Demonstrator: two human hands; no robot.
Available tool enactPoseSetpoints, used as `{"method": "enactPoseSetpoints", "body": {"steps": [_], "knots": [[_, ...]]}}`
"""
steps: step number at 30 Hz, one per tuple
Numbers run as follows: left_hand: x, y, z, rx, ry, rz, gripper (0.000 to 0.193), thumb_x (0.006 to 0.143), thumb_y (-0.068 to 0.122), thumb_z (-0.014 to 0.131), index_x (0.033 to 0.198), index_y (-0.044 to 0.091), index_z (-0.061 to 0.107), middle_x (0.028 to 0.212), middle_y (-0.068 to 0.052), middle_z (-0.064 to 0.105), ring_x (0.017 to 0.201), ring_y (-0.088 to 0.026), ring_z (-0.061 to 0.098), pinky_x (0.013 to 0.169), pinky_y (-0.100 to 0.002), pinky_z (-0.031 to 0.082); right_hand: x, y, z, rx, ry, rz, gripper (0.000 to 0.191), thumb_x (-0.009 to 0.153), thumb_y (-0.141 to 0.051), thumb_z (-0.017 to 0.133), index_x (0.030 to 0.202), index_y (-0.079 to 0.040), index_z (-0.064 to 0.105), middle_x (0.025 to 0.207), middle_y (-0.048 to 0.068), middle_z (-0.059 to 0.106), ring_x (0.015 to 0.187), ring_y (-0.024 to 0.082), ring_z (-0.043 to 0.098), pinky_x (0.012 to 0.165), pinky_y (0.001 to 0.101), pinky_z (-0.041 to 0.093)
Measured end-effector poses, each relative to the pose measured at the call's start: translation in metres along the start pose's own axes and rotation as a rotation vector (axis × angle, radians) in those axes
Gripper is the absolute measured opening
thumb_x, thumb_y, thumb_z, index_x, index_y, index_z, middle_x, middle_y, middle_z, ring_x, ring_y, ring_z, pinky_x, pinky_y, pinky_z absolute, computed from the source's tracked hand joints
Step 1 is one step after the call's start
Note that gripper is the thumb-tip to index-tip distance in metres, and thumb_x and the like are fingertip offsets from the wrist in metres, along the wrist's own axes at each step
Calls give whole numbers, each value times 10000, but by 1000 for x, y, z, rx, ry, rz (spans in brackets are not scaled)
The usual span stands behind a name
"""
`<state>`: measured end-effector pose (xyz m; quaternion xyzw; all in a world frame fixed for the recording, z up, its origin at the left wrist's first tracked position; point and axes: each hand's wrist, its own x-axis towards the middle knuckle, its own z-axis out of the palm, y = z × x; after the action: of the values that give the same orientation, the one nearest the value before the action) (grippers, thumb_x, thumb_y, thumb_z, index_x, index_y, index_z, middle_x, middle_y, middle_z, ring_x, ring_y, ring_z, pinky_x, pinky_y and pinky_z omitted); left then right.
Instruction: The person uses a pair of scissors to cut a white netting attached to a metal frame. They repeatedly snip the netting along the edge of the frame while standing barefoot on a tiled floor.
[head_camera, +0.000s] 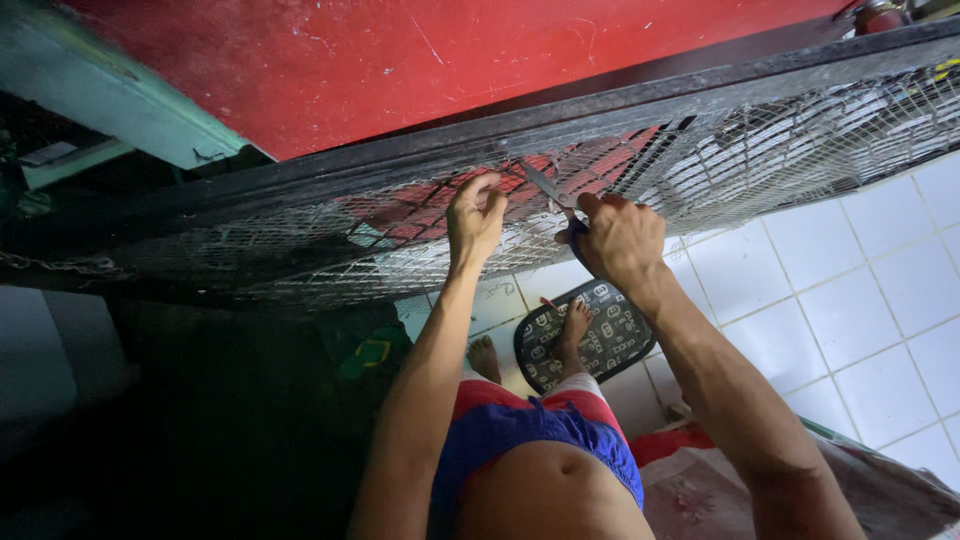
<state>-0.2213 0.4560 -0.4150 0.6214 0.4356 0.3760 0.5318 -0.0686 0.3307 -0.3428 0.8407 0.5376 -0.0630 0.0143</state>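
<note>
Wire mesh (330, 245) stretched under a dark frame (520, 125) runs across the middle of the frame, from the left edge up to the upper right corner. Above it, a red surface (400, 55) fills the upper part of the picture.

The left hand (475, 220) is seen at the centre, raised against the mesh; its grip is narrow, with the fingertips (488, 185) pinched on the wires near the lower bar of the frame. The right hand (620, 240) is placed just beside it, to the right of centre, and is closed around the dark handle of a cutting tool (556, 195). The metal blades of the tool are pointed up and to the left, into the mesh between the two hands. Whether the blades are touching a wire cannot be told.

Below the hands, red and blue shorts (530, 425) and bare feet are seen. One foot (573, 325) is rested on a dark patterned mat (610, 335), which lies on a floor of white tiles (860, 300) at the right side of the frame. A reddish cloth (700, 490) is seen at the lower right. The lower left of the picture is too dark to be made out, apart from a green and yellow object (372, 352) near its edge.
</note>
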Motion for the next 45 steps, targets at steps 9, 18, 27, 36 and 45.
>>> {"method": "enactPoseSetpoints", "body": {"steps": [9, 18, 27, 36, 45], "knots": [[1, -5, -3, 12, 1, 56, 250, 924, 111, 682, 1165, 45, 704, 1101, -101, 762, 992, -195, 744, 824, -308, 603, -2, -13, -25, -2, -111, 66, 445, 881, -580, 714, 1056, -171, 705, 871, 160, 738, 768, 391, 723, 632, 507, 549], [6, -3, -1, -30, -2, 27, 254, 933, 117, 647, 1170, 45, 705, 1019, -93, 777, 912, -179, 754, 801, -297, 592, 16, -21, -40, -203, -124, -64, 260, 997, -310, 565, 1072, -83, 665, 958, 163, 727, 741, 336, 743, 583, 456, 593], [10, -2, 2, -18, 35, 49, 242, 899, 70, 645, 1128, 39, 717, 1051, -101, 773, 954, -193, 742, 836, -315, 585, 5, 10, 0, -74, -139, -60, 320, 1018, -384, 616, 1084, -78, 679, 894, 135, 724, 575, 242, 678, 431, 403, 524], [4, -6, 9, -176, 51, 111, 239, 901, 54, 722, 1138, 30, 713, 1043, -97, 760, 890, -170, 739, 781, -275, 597, -56, 93, 62, 325, 251, -22, 479, 785, -455, 842, 1120, -124, 758, 777, 138, 736, 611, 190, 676, 572, 332, 498], [-1, 4, 75, -173, 566, 251, 165, 894, 32, 781, 1057, 43, 757, 950, -48, 660, 825, -163, 653, 763, -297, 551, -103, 32, 88, 1400, 141, 156, 357, 895, -232, 844, 1093, 31, 707, 852, -21, 665, 750, 23, 568, 641, 202, 475]]}}
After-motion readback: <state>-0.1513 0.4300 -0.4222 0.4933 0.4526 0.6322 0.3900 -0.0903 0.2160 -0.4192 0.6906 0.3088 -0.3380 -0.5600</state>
